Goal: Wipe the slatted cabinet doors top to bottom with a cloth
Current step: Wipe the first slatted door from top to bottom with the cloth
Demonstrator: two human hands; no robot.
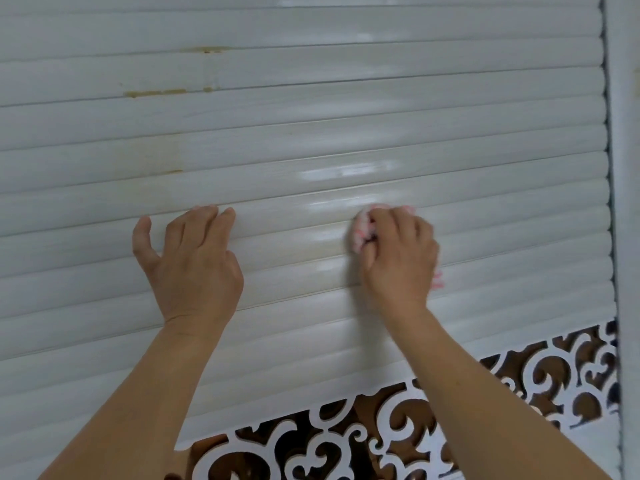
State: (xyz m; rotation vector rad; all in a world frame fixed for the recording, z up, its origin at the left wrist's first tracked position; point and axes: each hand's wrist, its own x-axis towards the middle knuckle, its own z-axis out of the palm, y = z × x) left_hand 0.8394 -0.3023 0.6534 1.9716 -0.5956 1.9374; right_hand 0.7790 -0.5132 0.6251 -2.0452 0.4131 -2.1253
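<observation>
Nearest me, two bare forearms rise from the lower edge toward the door. At about 6 o'clock I see a white fretwork panel [398,424], flat and cut through in curling scroll shapes, with dark brown showing in the gaps. Above it, my left hand [192,265] lies flat on the slatted cabinet door [311,133], fingers straight and thumb spread toward 10 o'clock, fingertips touching a slat. Just to its 3 o'clock, my right hand [398,258] is curled around one bunched cloth [362,230], a soft white fabric with pink marks, and holds it against the slats near the middle of the door; a bit of it also peeks out at the hand's right edge. The door is a run of rounded horizontal slats, pale grey-white with faint wood grain, glossy where it looks wet at 12 o'clock from the cloth. Farther up, toward 10 o'clock, I count two yellow-brown stains [156,93]. At 3 o'clock stands one upright white frame post [623,168].
</observation>
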